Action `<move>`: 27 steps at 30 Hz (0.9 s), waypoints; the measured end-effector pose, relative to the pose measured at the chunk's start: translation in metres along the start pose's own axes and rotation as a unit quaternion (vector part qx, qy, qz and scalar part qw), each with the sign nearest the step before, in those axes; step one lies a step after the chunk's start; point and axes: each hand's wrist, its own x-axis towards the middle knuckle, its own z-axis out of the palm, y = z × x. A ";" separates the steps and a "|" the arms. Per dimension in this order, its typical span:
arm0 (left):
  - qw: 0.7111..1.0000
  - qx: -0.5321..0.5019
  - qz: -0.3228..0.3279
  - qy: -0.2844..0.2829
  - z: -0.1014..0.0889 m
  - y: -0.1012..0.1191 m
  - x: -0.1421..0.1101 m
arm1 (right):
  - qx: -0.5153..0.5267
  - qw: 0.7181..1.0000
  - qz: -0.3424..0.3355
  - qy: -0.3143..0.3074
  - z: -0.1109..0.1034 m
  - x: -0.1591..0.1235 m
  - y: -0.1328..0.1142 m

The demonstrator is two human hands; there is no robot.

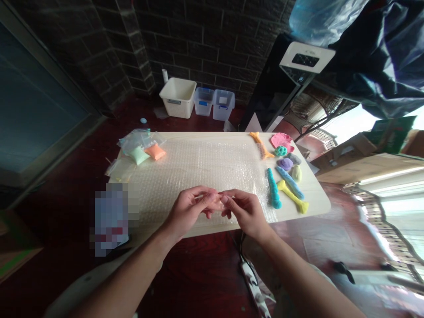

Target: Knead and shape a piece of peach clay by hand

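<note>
Over the near edge of the bubble wrap (185,172), my left hand (192,205) and my right hand (243,210) meet with fingertips pinched together. Something small, pale and partly shiny shows between them; fingers cover most of it, so I cannot make out its kind. To the right of my hands lie modelled clay pieces: a teal stick (273,187), a yellow bone shape (293,196), a blue stick (290,182) and an orange bone shape (261,145). Behind these sit a pink flat piece (281,140), a teal holed lump (280,151) and a purple lump (285,164).
Bags of pale green clay (138,155) and orange clay (155,151) lie at the table's far left. On the floor beyond are a cream bin (179,99) and two clear bins (223,105). A power strip (253,285) lies below the near edge.
</note>
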 end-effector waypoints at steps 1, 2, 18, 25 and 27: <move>1.000 0.001 -0.001 0.009 0.000 0.000 0.000 | 0.004 1.000 0.007 0.002 0.000 0.000 -0.001; 1.000 0.003 -0.002 0.019 0.001 0.000 0.000 | 0.008 1.000 0.015 0.002 0.001 0.001 -0.001; 0.971 0.200 0.081 0.107 -0.006 -0.007 0.002 | -0.036 0.999 0.005 0.035 0.002 0.001 0.008; 0.976 0.129 0.088 0.150 -0.011 -0.003 0.007 | 0.035 0.998 0.021 0.056 0.008 -0.001 0.003; 0.984 0.064 0.066 0.155 -0.013 0.000 0.009 | 0.071 0.996 0.031 0.053 0.004 -0.001 -0.001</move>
